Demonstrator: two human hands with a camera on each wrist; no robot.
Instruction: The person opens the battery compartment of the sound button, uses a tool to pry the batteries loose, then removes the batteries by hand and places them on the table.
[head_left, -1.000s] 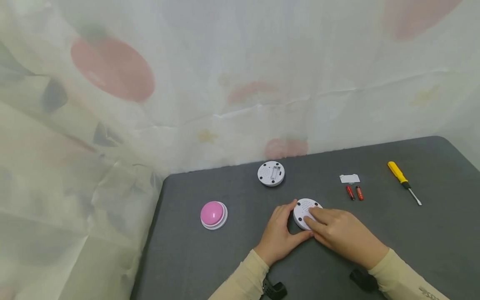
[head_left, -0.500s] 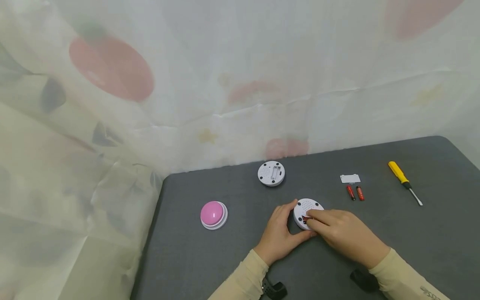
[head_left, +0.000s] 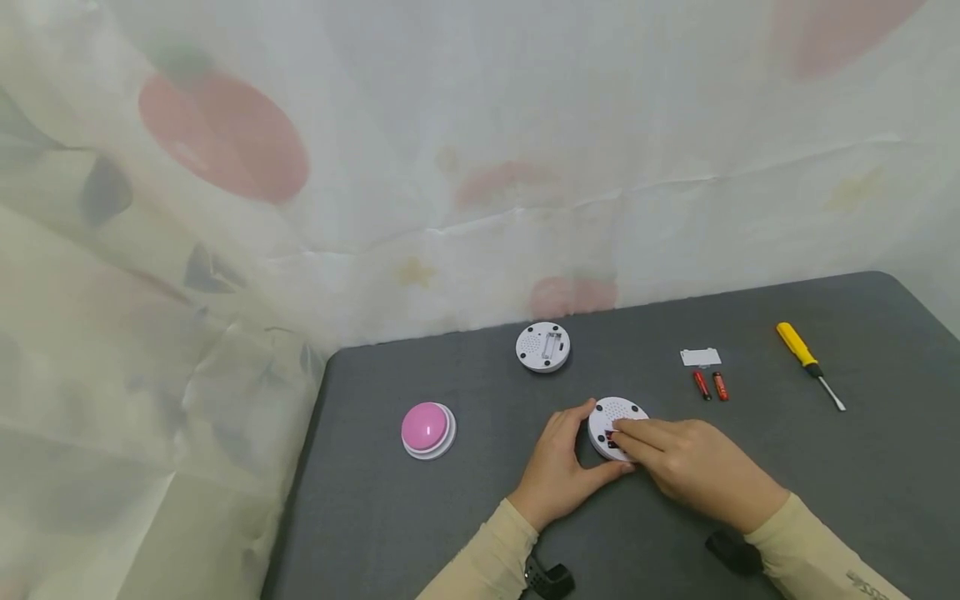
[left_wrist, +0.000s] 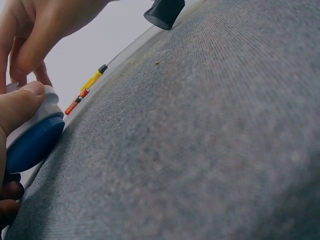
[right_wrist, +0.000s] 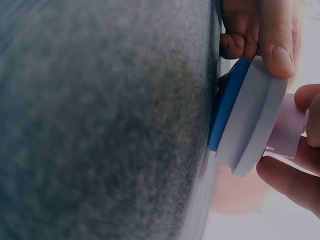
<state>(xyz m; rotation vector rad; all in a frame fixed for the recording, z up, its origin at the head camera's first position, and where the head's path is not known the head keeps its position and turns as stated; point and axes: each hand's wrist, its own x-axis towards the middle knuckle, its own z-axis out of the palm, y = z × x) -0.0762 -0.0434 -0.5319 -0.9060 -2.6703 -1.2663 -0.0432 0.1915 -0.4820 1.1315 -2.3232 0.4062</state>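
Note:
A round push button point(head_left: 617, 408) with a white base lies upside down on the table, its blue dome point(left_wrist: 36, 145) facing down in the left wrist view. My left hand point(head_left: 558, 471) grips its rim between thumb and fingers. Over its back, my right hand point(head_left: 697, 471) pinches a small pale battery cover point(right_wrist: 287, 127), which stands out at an angle from the base in the right wrist view. Red and dark parts show in the battery compartment point(head_left: 611, 438), partly hidden by the right fingers.
Behind lies another upturned white button point(head_left: 532, 354) with its battery compartment uncovered. A pink button point(head_left: 423, 426) stands at left. To the right are a white battery cover point(head_left: 700, 357), two red batteries point(head_left: 721, 387) and a yellow-handled screwdriver point(head_left: 797, 343) on the grey table point(head_left: 360, 533).
The right fingers, which lay over the back of the button, have drawn together and lifted the cover, baring part of the compartment. My left hand keeps its grip almost unmoved.

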